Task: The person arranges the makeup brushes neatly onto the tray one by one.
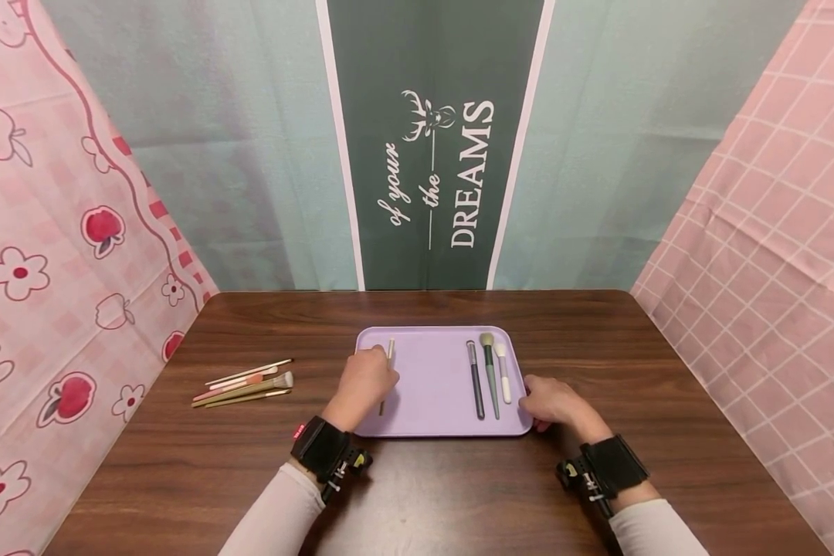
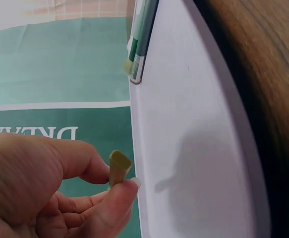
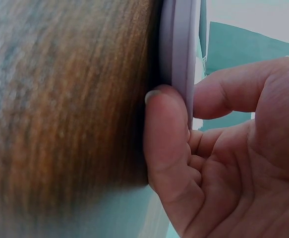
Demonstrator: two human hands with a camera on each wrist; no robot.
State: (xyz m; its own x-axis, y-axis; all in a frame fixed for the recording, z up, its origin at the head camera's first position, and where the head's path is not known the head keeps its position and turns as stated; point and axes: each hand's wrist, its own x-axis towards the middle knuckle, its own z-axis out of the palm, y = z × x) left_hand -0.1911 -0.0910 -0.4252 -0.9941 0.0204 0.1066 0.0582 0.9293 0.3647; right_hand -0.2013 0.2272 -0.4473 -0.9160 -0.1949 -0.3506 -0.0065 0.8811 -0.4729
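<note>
A lilac rectangular tray (image 1: 431, 378) lies on the table. My left hand (image 1: 368, 382) pinches a slim makeup brush (image 1: 391, 350) over the tray's left part. In the left wrist view the flat tan end of that makeup brush (image 2: 119, 166) sticks out between thumb and finger, above the tray surface. At the tray's right edge, my right hand (image 1: 552, 401) grips the rim, with fingers on both sides of it in the right wrist view. Three brushes lie side by side toward the right of the tray: a dark-handled brush (image 1: 476, 386), a green brush (image 1: 491, 374) and a white brush (image 1: 504, 378).
Several more makeup brushes (image 1: 243, 386) lie in a loose bunch on the brown wooden table (image 1: 445, 494), left of the tray. Hanging cloths (image 1: 264, 177) enclose the table's back and sides.
</note>
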